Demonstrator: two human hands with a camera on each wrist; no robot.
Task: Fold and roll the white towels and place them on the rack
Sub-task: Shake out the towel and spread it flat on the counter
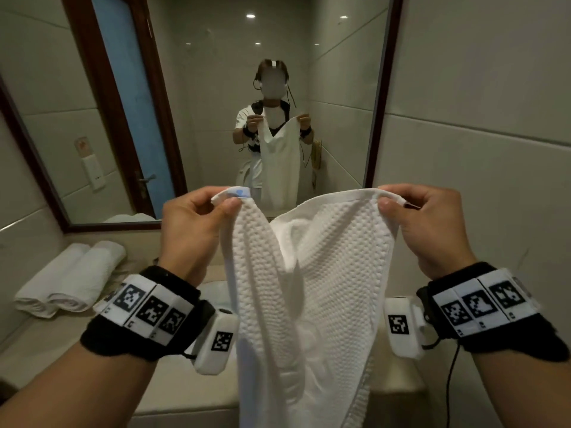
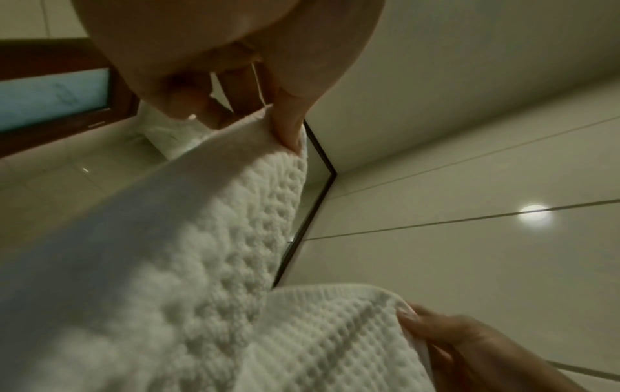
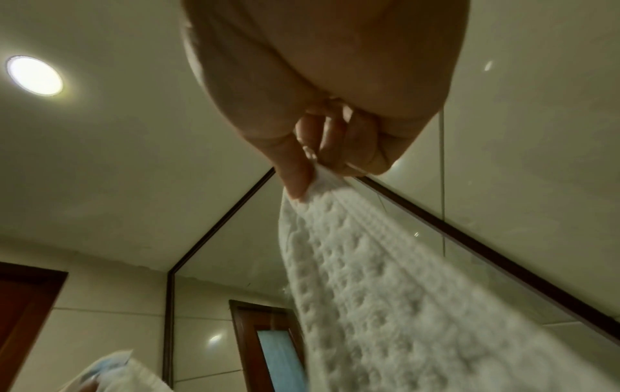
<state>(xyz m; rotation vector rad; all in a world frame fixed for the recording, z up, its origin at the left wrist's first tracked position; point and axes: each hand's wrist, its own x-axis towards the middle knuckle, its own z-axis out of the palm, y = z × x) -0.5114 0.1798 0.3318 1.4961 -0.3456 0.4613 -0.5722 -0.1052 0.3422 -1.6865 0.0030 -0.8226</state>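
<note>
Before the mirror (image 1: pixel 216 88), the towel (image 1: pixel 309 273) hung between both hands. Left hand (image 1: pixel 191 230) pinched one top corner between thumb and curled fingers (image 2: pixel 288 124); right hand (image 1: pixel 432 227) pinched the other corner likewise, cloth sagging between them.

Both hands (image 1: pixel 197 230) (image 1: pixel 429 230) pinch white towel (image 1: pixel 309 288) top corners before mirror (image 1: pixel 216 103)

White waffle-weave towel (image 1: pixel 309 288) hangs, top corners pinched.
</note>
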